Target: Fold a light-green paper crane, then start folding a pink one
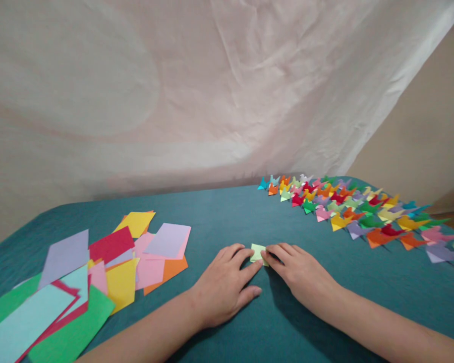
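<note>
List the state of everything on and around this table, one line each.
Pale green paper: on the cloth, partly covered by fingers; folds hard to tell
Left hand: spread, fingertips at the paper's left side
Right hand: fingertips on the paper's right side
Colored sheets: loose, overlapping
Paper figures: folded, grouped in rows
Teal cloth: spread out
Pale backdrop: hanging, creased

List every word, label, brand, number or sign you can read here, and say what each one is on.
None: no readable text anywhere.
The loose paper sheets, the pale green paper at the hands, the folded paper birds, the tablecloth and the hanging backdrop show no lettering, numbers or signs.
</note>
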`<move>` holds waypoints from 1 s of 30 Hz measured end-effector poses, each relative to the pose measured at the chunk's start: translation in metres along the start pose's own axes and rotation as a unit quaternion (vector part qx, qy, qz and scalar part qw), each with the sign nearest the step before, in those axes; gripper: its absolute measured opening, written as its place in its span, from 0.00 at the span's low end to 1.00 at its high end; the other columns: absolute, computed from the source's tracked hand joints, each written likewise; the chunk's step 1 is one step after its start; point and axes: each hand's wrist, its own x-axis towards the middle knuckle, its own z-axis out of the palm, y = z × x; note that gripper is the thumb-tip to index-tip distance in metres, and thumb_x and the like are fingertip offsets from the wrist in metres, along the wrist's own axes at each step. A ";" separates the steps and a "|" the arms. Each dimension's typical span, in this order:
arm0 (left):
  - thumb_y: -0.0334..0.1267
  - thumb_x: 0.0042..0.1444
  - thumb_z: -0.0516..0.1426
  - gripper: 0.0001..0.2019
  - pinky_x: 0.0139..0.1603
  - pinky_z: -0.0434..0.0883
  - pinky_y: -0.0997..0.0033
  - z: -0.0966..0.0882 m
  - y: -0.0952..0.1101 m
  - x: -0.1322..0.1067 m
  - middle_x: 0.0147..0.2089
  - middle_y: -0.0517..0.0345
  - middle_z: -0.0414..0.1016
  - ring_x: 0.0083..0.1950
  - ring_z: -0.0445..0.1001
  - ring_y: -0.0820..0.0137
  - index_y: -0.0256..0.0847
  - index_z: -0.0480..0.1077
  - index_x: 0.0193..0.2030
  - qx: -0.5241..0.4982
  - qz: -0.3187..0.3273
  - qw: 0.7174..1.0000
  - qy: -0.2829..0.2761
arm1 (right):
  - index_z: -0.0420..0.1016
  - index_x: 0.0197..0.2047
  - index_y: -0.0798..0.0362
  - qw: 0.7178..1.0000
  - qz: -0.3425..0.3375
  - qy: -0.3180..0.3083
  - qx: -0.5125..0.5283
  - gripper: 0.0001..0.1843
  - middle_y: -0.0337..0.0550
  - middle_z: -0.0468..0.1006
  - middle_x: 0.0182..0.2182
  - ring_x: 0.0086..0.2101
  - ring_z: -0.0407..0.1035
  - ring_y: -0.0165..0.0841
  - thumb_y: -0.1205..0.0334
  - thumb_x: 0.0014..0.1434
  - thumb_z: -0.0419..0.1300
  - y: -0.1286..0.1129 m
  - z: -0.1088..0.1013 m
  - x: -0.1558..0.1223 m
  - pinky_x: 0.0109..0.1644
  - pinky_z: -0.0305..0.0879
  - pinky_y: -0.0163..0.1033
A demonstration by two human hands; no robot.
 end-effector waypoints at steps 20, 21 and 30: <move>0.46 0.61 0.50 0.20 0.60 0.58 0.46 -0.001 -0.002 0.000 0.60 0.48 0.60 0.63 0.53 0.54 0.46 0.61 0.59 0.018 -0.031 0.999 0.030 | 0.70 0.49 0.60 1.000 -0.002 -0.006 -0.006 0.18 0.50 0.72 0.41 0.39 0.66 0.39 0.76 0.55 0.56 -0.001 -0.002 0.001 0.40 0.66 0.43; 0.46 0.62 0.50 0.20 0.60 0.58 0.47 -0.002 -0.002 0.000 0.60 0.48 0.60 0.64 0.53 0.54 0.46 0.62 0.59 0.020 -0.031 0.999 0.028 | 0.70 0.49 0.60 1.000 -0.002 -0.003 -0.005 0.17 0.49 0.72 0.40 0.39 0.66 0.39 0.76 0.55 0.56 -0.001 -0.002 0.000 0.40 0.66 0.43; 0.43 0.63 0.49 0.15 0.60 0.58 0.48 -0.012 0.002 0.000 0.55 0.49 0.64 0.63 0.54 0.55 0.45 0.68 0.54 0.029 -0.031 0.999 0.022 | 0.70 0.49 0.59 1.000 -0.004 -0.011 -0.006 0.16 0.49 0.72 0.40 0.39 0.66 0.38 0.75 0.56 0.56 0.000 -0.002 0.001 0.39 0.65 0.42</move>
